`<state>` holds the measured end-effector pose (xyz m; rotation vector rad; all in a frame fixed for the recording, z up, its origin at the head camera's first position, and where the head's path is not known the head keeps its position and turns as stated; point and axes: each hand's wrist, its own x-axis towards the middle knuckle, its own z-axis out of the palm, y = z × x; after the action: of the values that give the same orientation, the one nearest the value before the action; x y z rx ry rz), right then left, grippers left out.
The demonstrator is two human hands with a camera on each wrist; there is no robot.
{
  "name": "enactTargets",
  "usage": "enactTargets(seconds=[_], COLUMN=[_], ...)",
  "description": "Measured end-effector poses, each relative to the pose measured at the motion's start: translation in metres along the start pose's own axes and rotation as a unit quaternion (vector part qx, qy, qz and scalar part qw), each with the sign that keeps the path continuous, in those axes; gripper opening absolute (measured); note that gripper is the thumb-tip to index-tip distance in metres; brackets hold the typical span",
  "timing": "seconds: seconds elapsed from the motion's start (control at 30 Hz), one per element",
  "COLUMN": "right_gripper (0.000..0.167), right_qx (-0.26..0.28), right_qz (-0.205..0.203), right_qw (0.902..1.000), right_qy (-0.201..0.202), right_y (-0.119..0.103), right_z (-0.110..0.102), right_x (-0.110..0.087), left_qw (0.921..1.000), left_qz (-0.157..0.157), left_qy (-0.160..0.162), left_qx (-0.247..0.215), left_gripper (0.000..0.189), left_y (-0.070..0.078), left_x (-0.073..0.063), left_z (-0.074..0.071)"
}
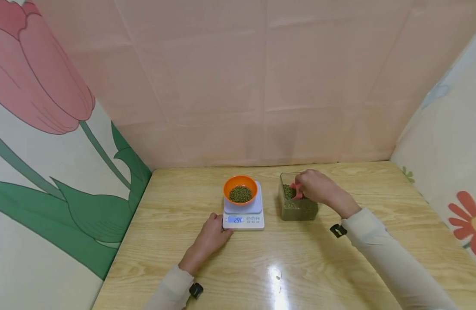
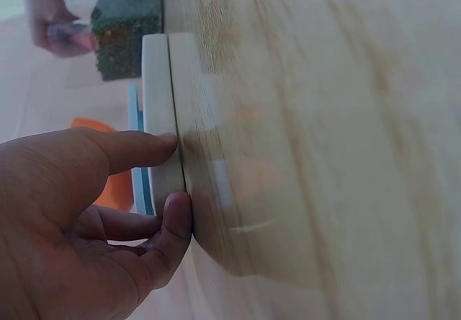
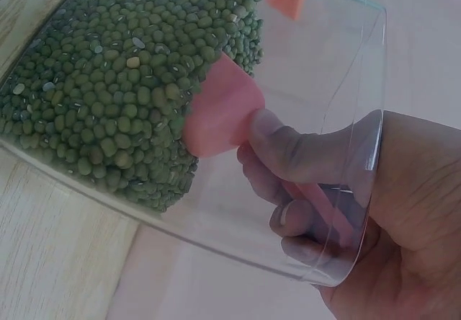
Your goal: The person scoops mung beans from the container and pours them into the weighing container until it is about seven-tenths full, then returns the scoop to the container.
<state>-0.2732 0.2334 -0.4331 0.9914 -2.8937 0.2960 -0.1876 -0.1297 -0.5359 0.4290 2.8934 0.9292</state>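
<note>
An orange bowl [image 1: 241,178] with green mung beans in it stands on a white kitchen scale [image 1: 257,220] whose display is lit. My left hand [image 1: 211,237] holds the scale's near left corner, thumb at the front edge and curled fingers at the side [image 2: 162,143]. To the right of the scale is a clear container [image 1: 300,213], partly filled with mung beans [image 3: 108,75]. Reaching into it from above, my right hand [image 1: 319,187] grips a pink scoop [image 3: 223,111] by its handle. The scoop's front end is sunk in the beans.
Everything stands on a wood-grain table [image 1: 175,202]. A pink wall covering [image 1: 206,107] rises behind its far edge, with flower-printed panels to the left and right. Light glares off the table's near part [image 1: 278,284].
</note>
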Motion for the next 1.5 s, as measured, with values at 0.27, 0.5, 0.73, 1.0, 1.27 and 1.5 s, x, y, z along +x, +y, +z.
enactTargets(seconds=[0.27, 0.5, 0.73, 1.0, 1.27, 1.5], right_gripper=[0.026, 0.017, 0.012, 0.017, 0.019, 0.019], right_qx=[0.011, 0.016, 0.038, 0.047, 0.053, 0.065], right_qz=[0.003, 0.008, 0.021, 0.022, 0.029, 0.038], right_qw=[0.9999, 0.9998, 0.9991, 0.9986, 0.9982, 0.9971], right_qy=[0.006, 0.006, 0.000, 0.005, 0.004, 0.005], right_y=[0.001, -0.003, -0.001, 0.003, 0.006, 0.007], right_z=[0.000, -0.005, -0.008, -0.008, -0.007, -0.008], right_x=[-0.003, -0.006, -0.007, -0.008, -0.011, -0.013], left_qw=[1.0000, 1.0000, 1.0000, 1.0000, 0.9999, 1.0000], left_qz=[0.002, 0.002, 0.004, 0.001, 0.003, 0.003], left_qy=[0.000, 0.002, 0.005, 0.007, 0.010, 0.008], left_qx=[0.003, 0.005, 0.002, 0.003, 0.005, 0.000], left_gripper=[0.041, 0.042, 0.042, 0.041, 0.041, 0.040], left_y=[0.000, -0.001, 0.000, 0.001, 0.000, -0.001], left_x=[0.000, 0.001, 0.002, 0.002, 0.003, 0.001], left_z=[0.001, 0.002, 0.001, 0.001, 0.001, 0.002])
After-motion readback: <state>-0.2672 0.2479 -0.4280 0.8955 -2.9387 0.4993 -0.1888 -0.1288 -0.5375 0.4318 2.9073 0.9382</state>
